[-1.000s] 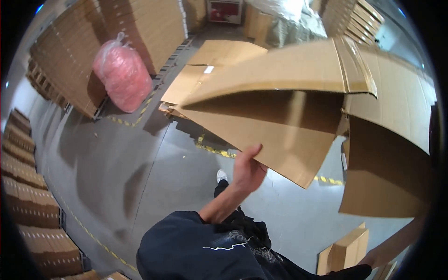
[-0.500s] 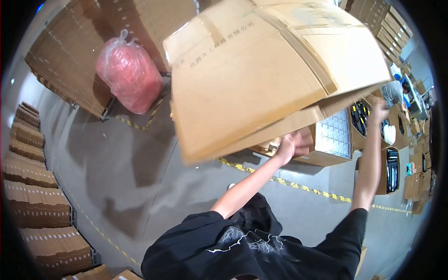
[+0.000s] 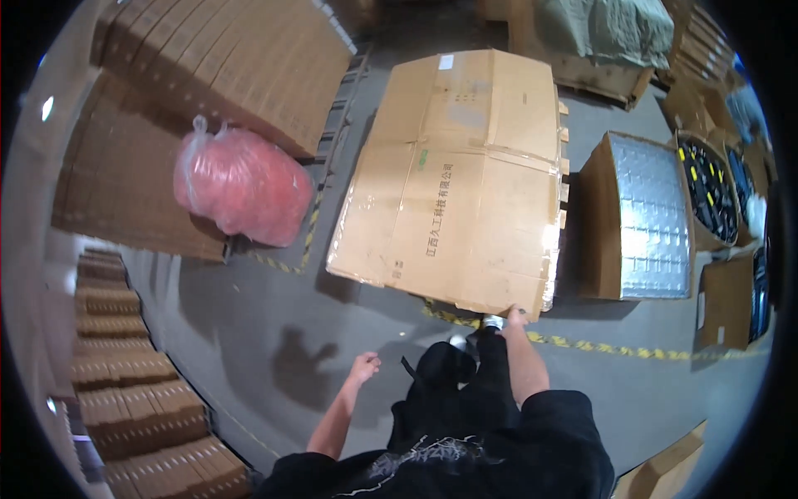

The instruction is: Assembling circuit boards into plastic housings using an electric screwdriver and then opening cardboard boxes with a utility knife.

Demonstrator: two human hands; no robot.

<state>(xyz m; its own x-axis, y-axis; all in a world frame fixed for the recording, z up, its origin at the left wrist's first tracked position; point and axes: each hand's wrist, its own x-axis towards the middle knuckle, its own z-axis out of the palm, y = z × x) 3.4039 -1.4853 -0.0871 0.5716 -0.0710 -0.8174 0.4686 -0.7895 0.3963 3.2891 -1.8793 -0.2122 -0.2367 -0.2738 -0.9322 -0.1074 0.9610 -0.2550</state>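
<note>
A large flattened cardboard box (image 3: 482,224) lies ahead of me over a wooden pallet (image 3: 564,170), whose slat ends show along its right side. My right hand (image 3: 517,318) is closed on the near right corner of this cardboard, the fingertips partly hidden by its edge. Lower and to the left, my left hand (image 3: 364,368) hangs over the floor with curled fingers, nothing visible in it and apart from the cardboard.
Left of the cardboard rests a clear bag of pink material (image 3: 249,187) by stacked cartons (image 3: 224,66). To the right stand a carton of silvery packs (image 3: 652,216) and a carton of black and yellow items (image 3: 706,187). Yellow-black tape (image 3: 598,348) crosses the floor; flat cartons (image 3: 137,374) line the left.
The cardboard has come down from a raised, tilted position to lie over the pallet. My left hand has moved left, away from it, its spread fingers now curled; my right hand has lowered onto the corner.
</note>
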